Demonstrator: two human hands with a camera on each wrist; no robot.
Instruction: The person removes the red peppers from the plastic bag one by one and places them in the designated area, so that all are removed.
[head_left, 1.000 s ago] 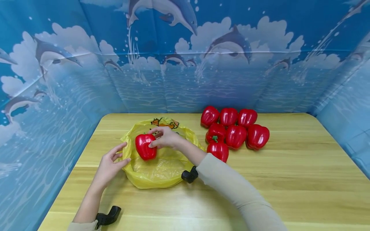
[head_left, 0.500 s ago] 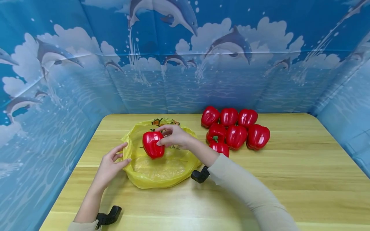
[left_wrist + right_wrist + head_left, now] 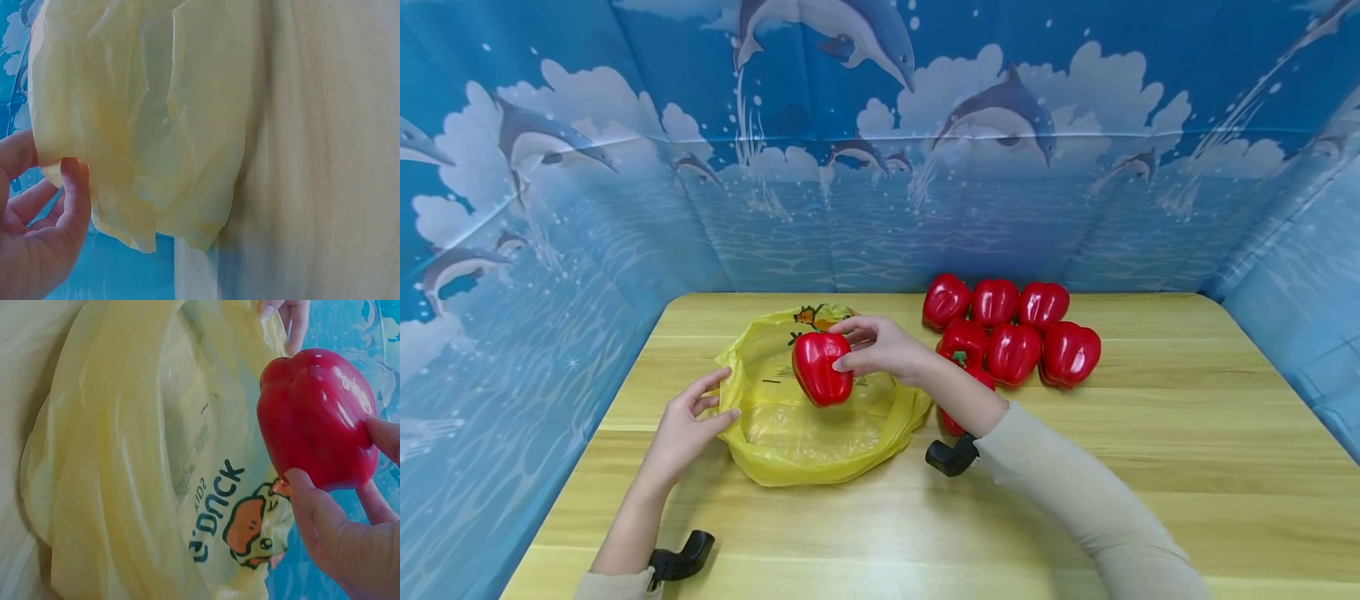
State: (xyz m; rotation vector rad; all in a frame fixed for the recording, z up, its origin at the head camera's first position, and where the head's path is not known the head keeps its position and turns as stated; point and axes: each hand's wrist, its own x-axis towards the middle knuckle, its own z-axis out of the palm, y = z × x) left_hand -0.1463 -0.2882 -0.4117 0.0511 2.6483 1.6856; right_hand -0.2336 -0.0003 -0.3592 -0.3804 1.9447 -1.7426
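My right hand (image 3: 887,350) grips a glossy red bell pepper (image 3: 822,368) above the open mouth of a yellow plastic bag (image 3: 808,468). In the right wrist view the thumb and fingers are round one end of the pepper (image 3: 315,419), and its far side is hidden. At the bag's left rim, my left hand (image 3: 688,429) holds the edge. Up close in the left wrist view, the hand's thumb and fingers (image 3: 76,194) take the bag's rim between them. A cartoon duck print shows on the bag (image 3: 125,456).
Several more red bell peppers (image 3: 1013,356) lie grouped right of the bag on the wooden table (image 3: 1187,467). My right forearm partly covers the nearest pepper. A blue curtain with dolphins (image 3: 880,217) surrounds the table's back and sides.
My right hand has moved rightward and slightly up with the bell pepper, from the bag's left part to over its middle. My left hand has stayed at the rim.
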